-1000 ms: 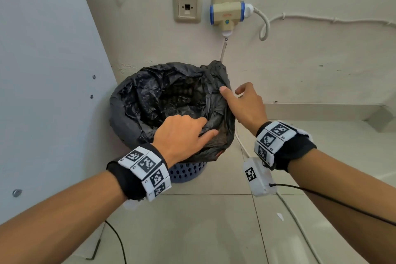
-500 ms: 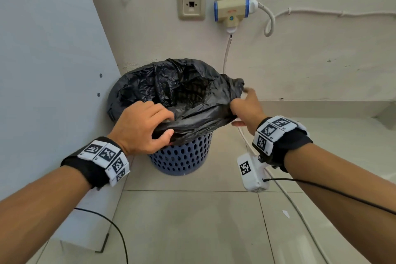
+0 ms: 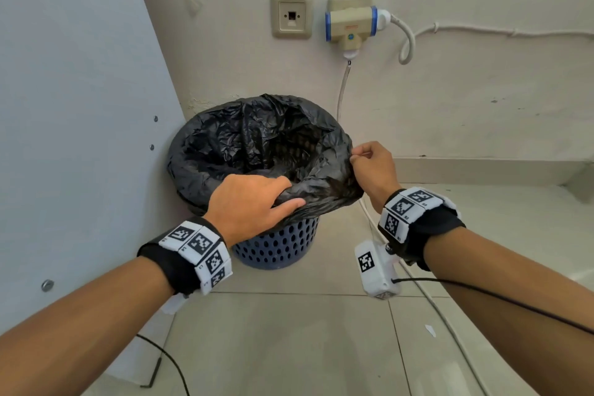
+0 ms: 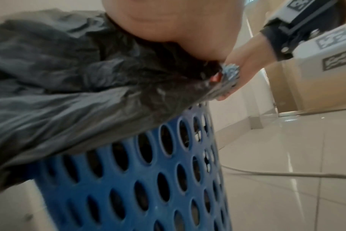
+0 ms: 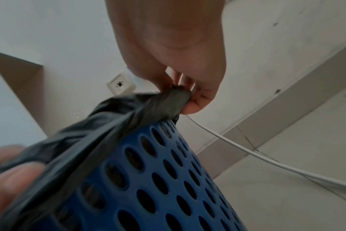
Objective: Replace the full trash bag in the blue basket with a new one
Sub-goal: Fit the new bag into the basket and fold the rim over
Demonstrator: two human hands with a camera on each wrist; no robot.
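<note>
Compared with a second ago, no more flat pressing on the black trash bag [image 3: 244, 138] with the left hand [image 3: 254, 202], and no more pointing with one finger of the right hand [image 3: 369, 170]. Now gripping the near edge of the film with the left hand, fingers curled over the top, thumb stretched along the outside. Pinching a small bunch of the right edge with the right hand, thumb against curled fingers, and holding it a little above the rim.

Probably means a firm hold on the collar of the bag, ready for pulling it off the rim or for settling it there. Cannot tell which. Not yet lifted out in any case.

Thin, crinkled and slightly shiny. Mouth wide open, folded over the rim on the left and far sides, hanging down outside on the near side over the upper holes of the blue basket [image 3: 276, 247]. Hard to make out any contents. Something small, red and silvery at the pinched edge, not identifiable.

Standing on the tiled floor [image 3: 289, 347] in the corner, grey panel [image 3: 80, 138] at the left, far wall behind, white cable [image 3: 342, 90] just to the right.
</note>
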